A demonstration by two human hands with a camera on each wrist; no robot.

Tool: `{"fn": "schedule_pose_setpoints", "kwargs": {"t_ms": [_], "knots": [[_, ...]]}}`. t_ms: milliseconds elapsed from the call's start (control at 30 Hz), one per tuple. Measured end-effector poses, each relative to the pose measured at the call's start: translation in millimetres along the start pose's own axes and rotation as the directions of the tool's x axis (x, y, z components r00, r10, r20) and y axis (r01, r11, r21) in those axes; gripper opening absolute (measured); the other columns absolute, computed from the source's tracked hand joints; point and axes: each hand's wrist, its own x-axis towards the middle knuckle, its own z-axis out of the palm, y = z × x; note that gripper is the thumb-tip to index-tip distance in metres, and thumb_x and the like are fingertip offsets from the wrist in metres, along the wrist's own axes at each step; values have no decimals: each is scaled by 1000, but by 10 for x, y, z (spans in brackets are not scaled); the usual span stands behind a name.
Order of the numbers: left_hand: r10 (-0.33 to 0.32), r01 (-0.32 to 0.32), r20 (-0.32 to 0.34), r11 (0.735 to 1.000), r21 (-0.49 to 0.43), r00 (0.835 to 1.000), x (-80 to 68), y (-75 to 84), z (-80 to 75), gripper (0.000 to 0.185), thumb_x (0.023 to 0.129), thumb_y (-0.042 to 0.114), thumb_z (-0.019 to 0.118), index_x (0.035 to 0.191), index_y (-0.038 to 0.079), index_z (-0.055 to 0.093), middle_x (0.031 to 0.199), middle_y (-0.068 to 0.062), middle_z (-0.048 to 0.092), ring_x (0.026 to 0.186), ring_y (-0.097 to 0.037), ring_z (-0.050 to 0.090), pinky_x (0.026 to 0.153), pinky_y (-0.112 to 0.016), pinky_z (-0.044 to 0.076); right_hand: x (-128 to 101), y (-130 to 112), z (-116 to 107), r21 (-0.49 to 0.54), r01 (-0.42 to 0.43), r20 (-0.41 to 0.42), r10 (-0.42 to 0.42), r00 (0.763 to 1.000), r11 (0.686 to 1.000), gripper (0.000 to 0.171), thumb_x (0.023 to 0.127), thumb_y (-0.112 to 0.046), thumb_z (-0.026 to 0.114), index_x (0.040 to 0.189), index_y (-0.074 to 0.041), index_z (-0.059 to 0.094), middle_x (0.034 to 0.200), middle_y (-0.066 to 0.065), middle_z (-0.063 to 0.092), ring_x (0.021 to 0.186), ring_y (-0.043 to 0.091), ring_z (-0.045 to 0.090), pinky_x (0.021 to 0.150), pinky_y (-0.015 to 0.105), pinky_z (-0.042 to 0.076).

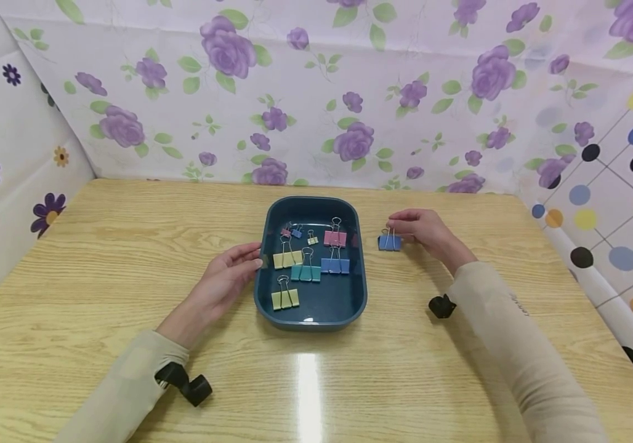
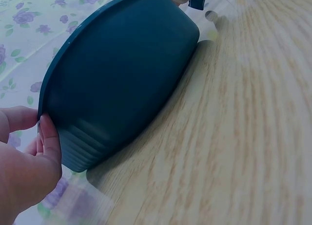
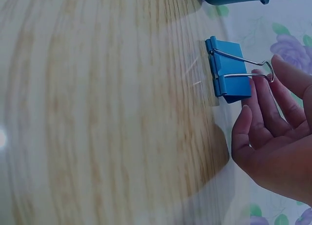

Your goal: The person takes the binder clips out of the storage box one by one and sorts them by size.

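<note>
A dark blue-green plastic tray (image 1: pixel 324 307) stands on the table with several binder clips in it. My left hand (image 1: pixel 226 277) pinches the tray's left rim between thumb and fingers; the left wrist view shows this hand at the edge of the tray wall (image 2: pixel 117 74). To the right of the tray, my right hand (image 1: pixel 424 231) holds a blue binder clip (image 1: pixel 390 243) by its wire handles. In the right wrist view the clip (image 3: pixel 231 71) hangs with its spine toward the tabletop, the thumb at the handle loop.
Inside the tray lie larger clips: pink (image 1: pixel 335 239), blue (image 1: pixel 335 266), teal (image 1: pixel 306 274) and two yellow, one nearest the front (image 1: pixel 286 299). Small clips, among them a yellow one (image 1: pixel 313 240), lie toward the back. Flowered cloth (image 1: pixel 305 92) hangs behind the wooden table (image 1: pixel 100 295).
</note>
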Motion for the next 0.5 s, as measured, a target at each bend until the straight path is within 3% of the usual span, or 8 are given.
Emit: {"fn": "schedule_pose_setpoints", "kwargs": {"t_ms": [267, 500], "knots": [[0, 0, 5, 1000, -11, 1000, -5, -1, 1, 47, 95, -6, 52, 139, -12, 36, 112, -8, 54, 98, -12, 55, 86, -20, 47, -40, -26, -80, 32, 18, 12, -19, 1000, 999, 52, 100, -30, 56, 136, 6, 47, 134, 21, 52, 115, 22, 58, 100, 37, 43], [-6, 6, 0, 1000, -14, 1000, -2, 4, 7, 46, 95, -6, 52, 139, -10, 37, 115, -9, 53, 98, -13, 55, 86, -21, 48, -64, -84, -112, 46, 37, -20, -36, 999, 998, 57, 99, -36, 54, 139, 4, 44, 137, 21, 50, 126, 29, 48, 107, 45, 35]]}}
